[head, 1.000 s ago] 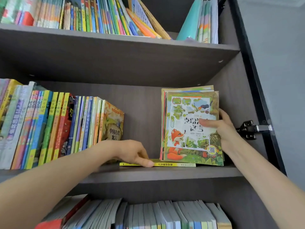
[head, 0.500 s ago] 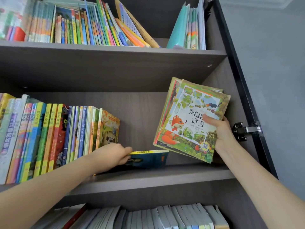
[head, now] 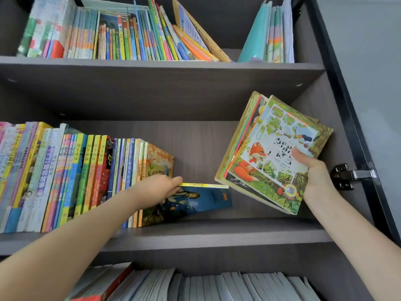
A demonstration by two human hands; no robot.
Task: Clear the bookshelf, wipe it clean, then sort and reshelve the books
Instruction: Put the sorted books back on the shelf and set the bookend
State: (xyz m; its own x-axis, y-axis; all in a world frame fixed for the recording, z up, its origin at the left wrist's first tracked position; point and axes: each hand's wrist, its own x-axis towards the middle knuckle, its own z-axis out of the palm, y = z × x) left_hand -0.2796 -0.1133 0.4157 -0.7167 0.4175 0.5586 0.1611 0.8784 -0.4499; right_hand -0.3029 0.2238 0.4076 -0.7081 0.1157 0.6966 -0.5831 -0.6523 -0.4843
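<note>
Pinching book (head: 205, 198), left hand (head: 157, 187); right hand (head: 315, 178) gripping stack (head: 269, 148).

A dark brown bookshelf (head: 195, 148) with a wood-grain finish fills most of the view. Its upper board (head: 152, 70) and middle board (head: 217, 233) run across it to the right side panel (head: 314, 118). A black front edge (head: 335, 79) runs down that side. A black and silver metal hinge (head: 351, 175) is fixed to the panel just inside that edge. To the right is a plain grey wall (head: 373, 61), softly and evenly lit. The underside of the upper board lies in shadow.
</note>
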